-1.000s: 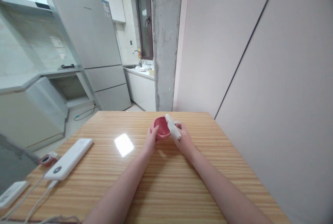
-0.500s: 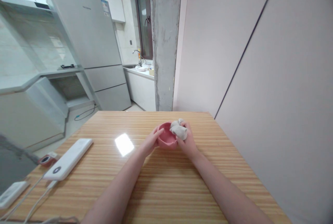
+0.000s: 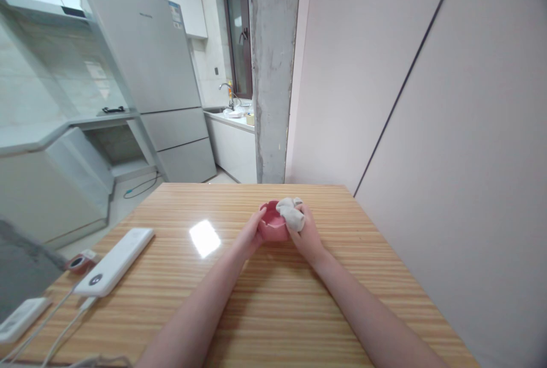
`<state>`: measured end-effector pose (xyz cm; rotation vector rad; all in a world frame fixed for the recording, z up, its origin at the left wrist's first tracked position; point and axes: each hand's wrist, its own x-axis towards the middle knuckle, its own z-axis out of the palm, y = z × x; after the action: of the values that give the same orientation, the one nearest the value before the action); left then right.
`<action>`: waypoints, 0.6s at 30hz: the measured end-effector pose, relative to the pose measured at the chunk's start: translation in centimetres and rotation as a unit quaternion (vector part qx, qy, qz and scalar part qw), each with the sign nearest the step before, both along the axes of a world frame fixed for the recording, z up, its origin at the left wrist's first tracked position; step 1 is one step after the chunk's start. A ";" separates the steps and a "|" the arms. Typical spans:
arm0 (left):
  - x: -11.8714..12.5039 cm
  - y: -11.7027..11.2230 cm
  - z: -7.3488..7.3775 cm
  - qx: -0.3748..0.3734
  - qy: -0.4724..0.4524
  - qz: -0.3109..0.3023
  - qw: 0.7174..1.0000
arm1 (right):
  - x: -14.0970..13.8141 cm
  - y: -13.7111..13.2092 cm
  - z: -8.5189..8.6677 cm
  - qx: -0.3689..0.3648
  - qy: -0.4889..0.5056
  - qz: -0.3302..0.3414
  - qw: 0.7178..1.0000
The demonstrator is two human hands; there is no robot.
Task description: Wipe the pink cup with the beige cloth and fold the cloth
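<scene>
A round pink ashtray [image 3: 274, 233] with notches in its rim is held over the middle of the wooden table [image 3: 273, 311]. My left hand [image 3: 253, 231] grips its left side, the thumb at the rim and the fingers hidden behind the wall. In my right hand [image 3: 309, 234] is a bunched light grey cloth [image 3: 291, 215], which lies against the right part of the ashtray's rim. The cloth covers some of the ashtray's inside.
On the table's left side lie a white power bank [image 3: 113, 262] with cables, a small reddish round object [image 3: 79, 263] and a white power strip [image 3: 23, 318]. Beyond the table stand a fridge [image 3: 145, 54] and a bare concrete pillar [image 3: 276, 72]. A pale wall [image 3: 427, 157] borders the right.
The ashtray has tipped so that more of its outer front wall shows. The cloth has shifted slightly left and down along the rim. Both hands keep their hold.
</scene>
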<state>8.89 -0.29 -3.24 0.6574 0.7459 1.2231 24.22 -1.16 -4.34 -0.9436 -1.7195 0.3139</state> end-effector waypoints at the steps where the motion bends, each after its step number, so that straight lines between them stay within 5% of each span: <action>1: 0.2 0.0 -0.2 0.007 -0.012 0.006 1.000 | -0.2 -0.1 0.0 0.000 -0.007 -0.004 1.000; 6: 0.2 0.4 -0.4 0.042 -0.020 0.131 0.990 | -1.7 -0.8 -0.2 -0.010 -0.048 0.009 0.999; 13: -0.9 -0.6 0.6 -0.043 0.015 -0.090 0.995 | 0.4 0.0 0.0 0.007 0.004 0.011 1.000; 18: 0.2 -0.3 0.4 -0.005 0.012 0.061 0.998 | -0.6 -0.4 0.3 0.009 -0.055 0.004 0.998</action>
<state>9.11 -0.59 -2.86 0.6254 0.8218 1.3243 23.59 -1.59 -4.03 -0.9570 -1.8238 0.2557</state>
